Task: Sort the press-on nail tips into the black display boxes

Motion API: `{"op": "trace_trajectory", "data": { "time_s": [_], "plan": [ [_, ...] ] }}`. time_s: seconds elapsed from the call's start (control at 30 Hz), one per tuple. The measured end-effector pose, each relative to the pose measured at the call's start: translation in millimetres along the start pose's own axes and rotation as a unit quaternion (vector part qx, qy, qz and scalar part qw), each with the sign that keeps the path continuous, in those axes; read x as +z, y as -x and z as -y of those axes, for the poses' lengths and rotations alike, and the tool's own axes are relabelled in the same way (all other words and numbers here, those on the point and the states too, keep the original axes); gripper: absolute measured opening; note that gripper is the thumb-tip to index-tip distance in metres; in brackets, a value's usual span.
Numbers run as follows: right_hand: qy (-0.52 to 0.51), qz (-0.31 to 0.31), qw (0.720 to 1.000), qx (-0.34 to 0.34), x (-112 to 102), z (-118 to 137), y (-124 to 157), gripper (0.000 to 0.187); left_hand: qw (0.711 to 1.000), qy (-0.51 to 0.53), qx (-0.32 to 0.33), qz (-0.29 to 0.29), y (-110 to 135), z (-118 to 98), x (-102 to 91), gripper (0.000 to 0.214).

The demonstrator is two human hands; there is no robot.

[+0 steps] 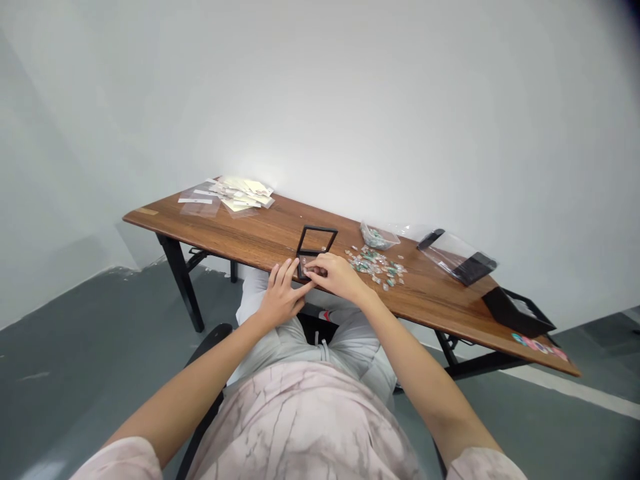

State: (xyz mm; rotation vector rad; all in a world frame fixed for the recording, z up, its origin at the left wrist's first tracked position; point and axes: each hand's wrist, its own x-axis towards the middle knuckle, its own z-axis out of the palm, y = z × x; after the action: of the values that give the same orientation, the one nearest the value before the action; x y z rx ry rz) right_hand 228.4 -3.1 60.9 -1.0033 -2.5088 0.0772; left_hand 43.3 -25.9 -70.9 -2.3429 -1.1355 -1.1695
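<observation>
Brown wood-grain tabletop point(240, 233), set against a plain white wall point(320, 100), is the working surface; it runs at a slant across the view. At its near edge, a black hinged frame point(320, 227) stands unfolded: one half raised with a see-through window, the other flat on the wood beneath the hands. Right hand point(336, 273): fingers bent in over the flat half, tips bunched and partly hidden; cannot tell whether they clamp a small piece. Left hand point(284, 297): fingers spread, tips at the frame's left edge, thumb side close to the right hand's fingers. Just right of the frame, a loose scatter of clear and green pieces point(375, 264); behind it, a clear plastic tub point(394, 241) containing similar pieces. Further right, a transparent bag point(453, 248) with dark parts at its ends lies flat, then a black open-topped box point(501, 312) with pale contents, too small to identify. Multicoloured flat pieces point(540, 345) lie at the table's right end. Far left on the surface: an untidy heap of cream cards point(246, 192), with clear sleeves point(199, 208) beside it; a tan patch point(147, 211) marks the left end. Black table legs point(181, 283) stand on a grey-green floor point(75, 340), crossed at right by a white stripe point(580, 392). Part of a black chair point(213, 341) shows by the person's light grey trousers point(265, 353).
</observation>
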Motion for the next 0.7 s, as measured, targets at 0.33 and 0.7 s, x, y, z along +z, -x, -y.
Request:
{"op": "trace_trajectory", "data": {
  "time_s": [0.33, 0.7],
  "plan": [
    [0.003, 0.001, 1.0, 0.001, -1, 1, 1, 0.011, 1.0, -0.005, 0.005, -0.006, -1, -1, -2.4, 0.072],
    [0.038, -0.114, 0.98, 0.158, -29, -65, 25, 0.019, 1.0, 0.002, 0.01, -0.006, -2, -1, -2.2, 0.079]
  ]
}}
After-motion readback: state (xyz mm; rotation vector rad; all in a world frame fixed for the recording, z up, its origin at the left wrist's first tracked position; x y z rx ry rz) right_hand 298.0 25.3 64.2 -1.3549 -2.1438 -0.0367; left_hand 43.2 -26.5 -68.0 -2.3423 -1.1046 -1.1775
